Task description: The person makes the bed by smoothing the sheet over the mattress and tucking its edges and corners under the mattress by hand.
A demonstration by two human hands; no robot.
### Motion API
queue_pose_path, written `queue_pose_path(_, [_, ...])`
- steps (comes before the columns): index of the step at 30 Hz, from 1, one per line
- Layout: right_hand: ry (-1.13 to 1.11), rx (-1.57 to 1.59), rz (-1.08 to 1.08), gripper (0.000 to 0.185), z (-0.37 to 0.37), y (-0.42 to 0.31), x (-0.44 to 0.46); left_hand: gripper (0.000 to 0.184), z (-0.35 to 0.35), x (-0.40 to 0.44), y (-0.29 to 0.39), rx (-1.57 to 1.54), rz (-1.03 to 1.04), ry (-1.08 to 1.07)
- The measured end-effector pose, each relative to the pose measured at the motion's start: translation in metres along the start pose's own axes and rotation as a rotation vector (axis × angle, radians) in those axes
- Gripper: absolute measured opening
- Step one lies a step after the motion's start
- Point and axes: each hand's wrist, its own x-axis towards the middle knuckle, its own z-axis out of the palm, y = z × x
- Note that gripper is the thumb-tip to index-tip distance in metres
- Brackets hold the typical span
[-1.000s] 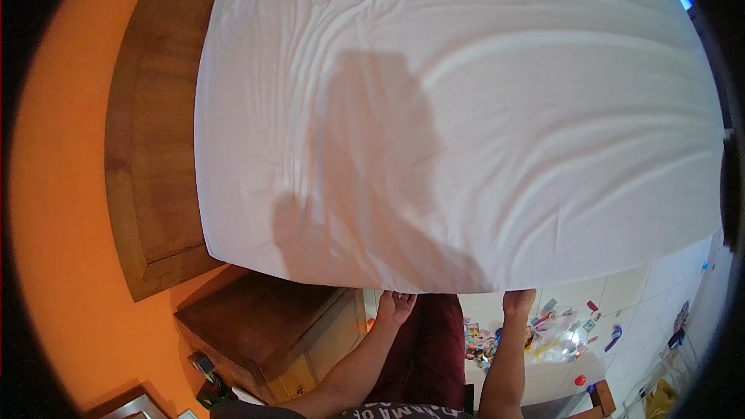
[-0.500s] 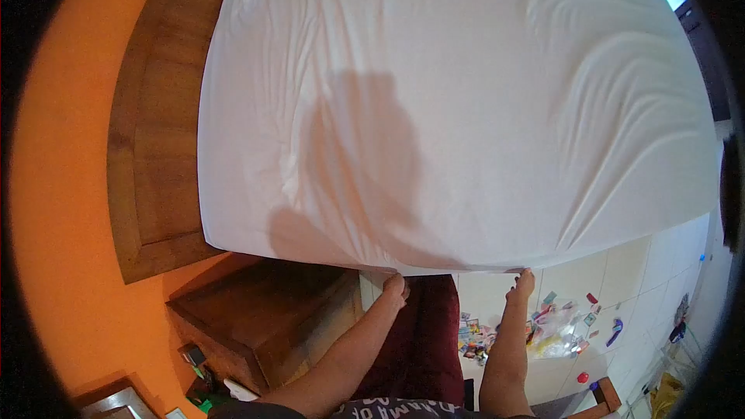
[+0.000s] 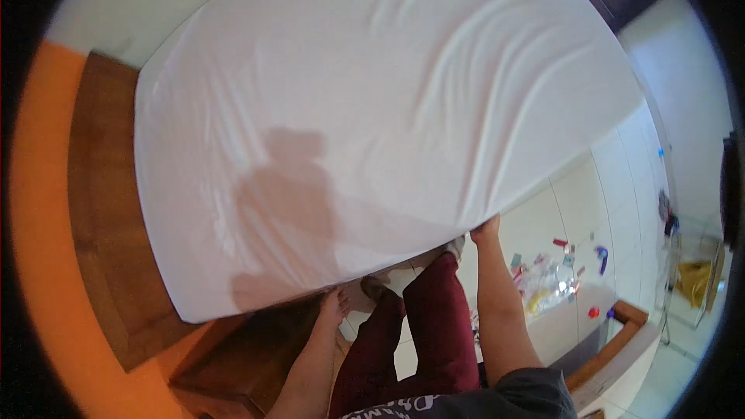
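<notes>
A white fitted bed sheet (image 3: pixel 372 124) covers the mattress, with long wrinkles toward the right and finer creases at the left. My left hand (image 3: pixel 335 306) is at the sheet's near edge beside the wooden cabinet, its fingers closed at the hem. Farther right along the same edge, my right hand (image 3: pixel 486 230) grips the sheet, with its fingertips partly hidden under the border. A shadow of my head and body falls across the left half of the sheet.
A wooden headboard (image 3: pixel 109 202) stands at the left against an orange wall (image 3: pixel 46 225). The wooden cabinet (image 3: pixel 240 365) sits close by my left arm. Scattered cards and plastic wrapping (image 3: pixel 551 283) lie on the tiled floor at right, near a wooden-edged piece of furniture (image 3: pixel 609 345).
My view has turned and shifted toward the foot of the bed. My right hand has moved farther along the sheet's edge, and my feet now show, legs apart.
</notes>
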Motion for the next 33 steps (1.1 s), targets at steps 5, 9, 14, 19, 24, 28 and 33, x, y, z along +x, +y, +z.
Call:
queue_pose_path(5, [0.159,-0.03,-0.156,0.05,-0.018,-0.077,0.06,0.023,0.047,-0.025,0.0,0.121,0.012,0.062])
queue_pose_path(9, [0.296,-0.008,-0.238,0.048,-0.014,-0.162,0.089,0.022,0.135,-0.039,-0.003,0.274,0.036,-0.003])
queue_pose_path(14, [0.288,0.005,-0.287,0.03,-0.043,-0.233,0.142,0.033,0.288,-0.069,-0.025,0.413,0.096,-0.092])
queue_pose_path(19, [0.219,-0.225,-0.229,0.021,-0.053,-0.255,0.143,0.045,0.415,-0.089,-0.049,0.422,0.006,-0.293])
queue_pose_path(24, [0.484,-0.618,-0.267,0.023,-0.09,-0.242,0.185,0.043,0.517,-0.094,-0.05,0.296,0.033,-0.348])
queue_pose_path(28, [0.662,-0.669,-0.166,0.03,-0.119,-0.225,0.209,0.035,0.566,-0.111,-0.047,0.328,0.049,-0.426])
queue_pose_path(33, [0.278,-0.072,0.036,0.045,-0.073,-0.282,0.176,0.026,0.584,-0.107,-0.047,0.29,-0.031,-0.39])
